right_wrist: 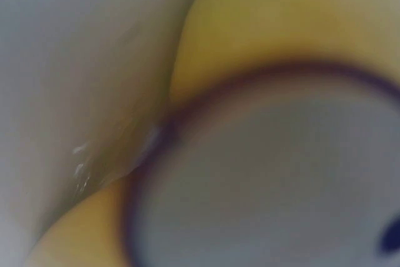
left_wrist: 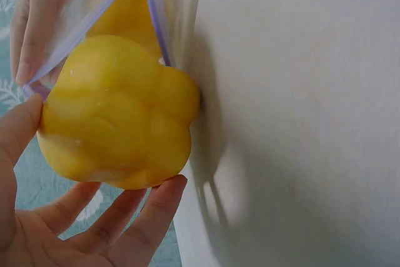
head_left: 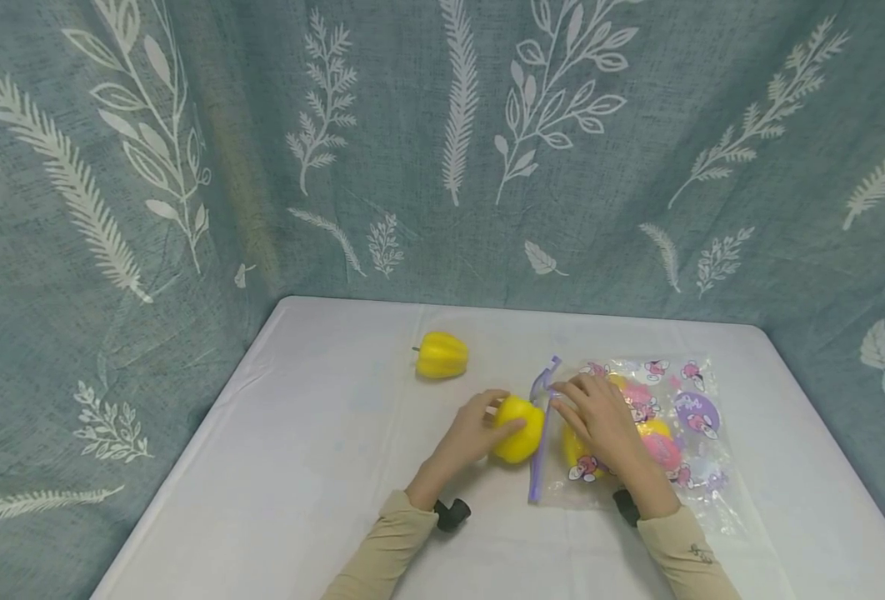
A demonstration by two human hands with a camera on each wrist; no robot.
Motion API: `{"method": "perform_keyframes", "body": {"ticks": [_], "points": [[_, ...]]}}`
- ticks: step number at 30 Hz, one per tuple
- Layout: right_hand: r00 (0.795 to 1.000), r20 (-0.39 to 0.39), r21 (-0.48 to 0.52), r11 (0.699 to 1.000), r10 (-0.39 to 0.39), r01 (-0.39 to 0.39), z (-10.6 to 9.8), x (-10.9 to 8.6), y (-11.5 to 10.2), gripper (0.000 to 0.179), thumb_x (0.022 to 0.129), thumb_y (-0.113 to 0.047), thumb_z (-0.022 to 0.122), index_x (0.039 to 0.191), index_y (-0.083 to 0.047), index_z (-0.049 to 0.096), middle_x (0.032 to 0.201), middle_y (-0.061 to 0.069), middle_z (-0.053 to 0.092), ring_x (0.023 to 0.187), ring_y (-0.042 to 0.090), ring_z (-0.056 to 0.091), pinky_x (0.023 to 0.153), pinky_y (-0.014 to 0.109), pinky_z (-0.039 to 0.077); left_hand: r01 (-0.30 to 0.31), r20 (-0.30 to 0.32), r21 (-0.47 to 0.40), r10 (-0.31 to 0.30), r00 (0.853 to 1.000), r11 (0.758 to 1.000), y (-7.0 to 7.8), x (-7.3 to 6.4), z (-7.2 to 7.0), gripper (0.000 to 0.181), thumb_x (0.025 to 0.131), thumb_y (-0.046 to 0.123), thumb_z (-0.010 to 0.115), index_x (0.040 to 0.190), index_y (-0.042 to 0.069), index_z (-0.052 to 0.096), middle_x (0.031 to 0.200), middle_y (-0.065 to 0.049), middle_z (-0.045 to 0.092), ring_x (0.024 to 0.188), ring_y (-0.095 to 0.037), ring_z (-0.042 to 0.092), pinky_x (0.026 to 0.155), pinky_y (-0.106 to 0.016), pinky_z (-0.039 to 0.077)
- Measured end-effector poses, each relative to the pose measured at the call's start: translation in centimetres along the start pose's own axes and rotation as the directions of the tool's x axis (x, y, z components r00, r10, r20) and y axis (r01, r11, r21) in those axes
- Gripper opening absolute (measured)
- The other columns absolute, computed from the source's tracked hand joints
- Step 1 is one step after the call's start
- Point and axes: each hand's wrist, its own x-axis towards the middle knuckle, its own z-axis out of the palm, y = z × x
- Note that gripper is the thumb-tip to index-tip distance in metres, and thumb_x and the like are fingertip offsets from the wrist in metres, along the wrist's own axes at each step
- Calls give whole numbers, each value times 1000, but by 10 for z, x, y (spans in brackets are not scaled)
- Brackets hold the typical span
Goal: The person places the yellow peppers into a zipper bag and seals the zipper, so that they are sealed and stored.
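In the head view, my left hand (head_left: 476, 429) holds a yellow bell pepper (head_left: 518, 429) at the mouth of a clear zip bag (head_left: 701, 487). Thumb and fingers sit around the pepper in the left wrist view, its lobed end (left_wrist: 119, 110) facing the camera and partly covering the bag's opening. My right hand (head_left: 602, 419) pinches the bag's purple zip edge (head_left: 538, 467), which stands parted in a V. Inside the bag are more yellow peppers (head_left: 573, 446), seen through printed plastic. The right wrist view is blurred, with yellow shapes (right_wrist: 262, 29) behind the film.
Another yellow bell pepper (head_left: 441, 356) with a dark stem lies on the white table (head_left: 277, 433), farther back and left of the bag. A teal curtain with white leaf prints (head_left: 412, 150) hangs behind and beside the table.
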Motion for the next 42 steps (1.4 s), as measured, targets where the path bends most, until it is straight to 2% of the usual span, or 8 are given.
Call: {"method": "perform_keyframes", "body": {"ticks": [5, 9, 17, 23, 29, 33, 37, 42], "points": [[1000, -1, 0, 1000, 0, 0, 0, -1, 0, 22, 88, -25, 61, 108, -16, 64, 93, 2, 54, 87, 21, 50, 73, 36, 42, 0, -18, -17, -1, 1000, 1000, 1, 0, 6, 55, 86, 41, 62, 127, 8, 48, 122, -15, 55, 106, -28, 57, 84, -39, 52], [1000, -1, -3, 1000, 2, -2, 1, -2, 0, 22, 88, -25, 61, 109, -16, 64, 93, 2, 55, 87, 20, 51, 73, 36, 42, -9, -9, -21, 8, 1000, 1000, 2, -1, 9, 52, 87, 41, 60, 126, 8, 47, 123, -15, 54, 107, -29, 56, 85, -41, 52], [1000, 0, -1, 1000, -10, 10, 2, -4, 2, 22, 89, -25, 60, 109, -17, 63, 94, 1, 54, 86, 19, 49, 72, 35, 41, -46, 66, -36, 49, 997, 998, 2, -3, 6, 48, 91, 38, 57, 129, 10, 48, 129, -12, 51, 110, -29, 56, 90, -38, 50], [1000, -13, 0, 1000, -17, 17, 3, -4, 2, 22, 89, -26, 60, 108, -16, 64, 92, 1, 54, 85, 20, 50, 71, 35, 41, -49, 128, -69, 57, 990, 996, -1, -3, 2, 48, 92, 33, 56, 132, 9, 46, 133, -12, 49, 114, -30, 55, 91, -37, 50], [1000, -16, 5, 1000, -24, 24, 2, -4, 2, 23, 88, -24, 61, 108, -15, 64, 91, 3, 54, 84, 21, 50, 71, 35, 41, -110, 189, -94, 127, 974, 989, -5, -3, -7, 45, 91, 21, 58, 132, 8, 47, 134, -13, 50, 114, -32, 55, 92, -36, 50], [1000, -12, 14, 1000, -25, 25, 1, -3, 1, 23, 87, -23, 63, 109, -15, 65, 91, 2, 54, 84, 21, 50, 71, 34, 41, -136, 217, -81, 151, 964, 987, -6, -2, -11, 46, 90, 17, 59, 133, 8, 47, 135, -11, 50, 112, -33, 56, 89, -35, 51], [1000, -8, 10, 1000, -23, 23, -1, -2, 0, 23, 87, -23, 62, 108, -15, 65, 91, 3, 55, 84, 21, 50, 71, 34, 41, -142, 203, -79, 156, 967, 987, -6, -2, -11, 45, 89, 18, 60, 131, 7, 48, 134, -12, 51, 108, -34, 58, 84, -31, 53], [1000, -4, 2, 1000, -17, 17, -1, -3, 0, 22, 88, -23, 62, 108, -15, 64, 92, 3, 55, 86, 21, 51, 72, 35, 42, -98, 154, -121, 116, 981, 988, -4, -3, -5, 44, 89, 20, 61, 130, 7, 50, 132, -13, 52, 106, -33, 59, 78, -28, 55]]}}
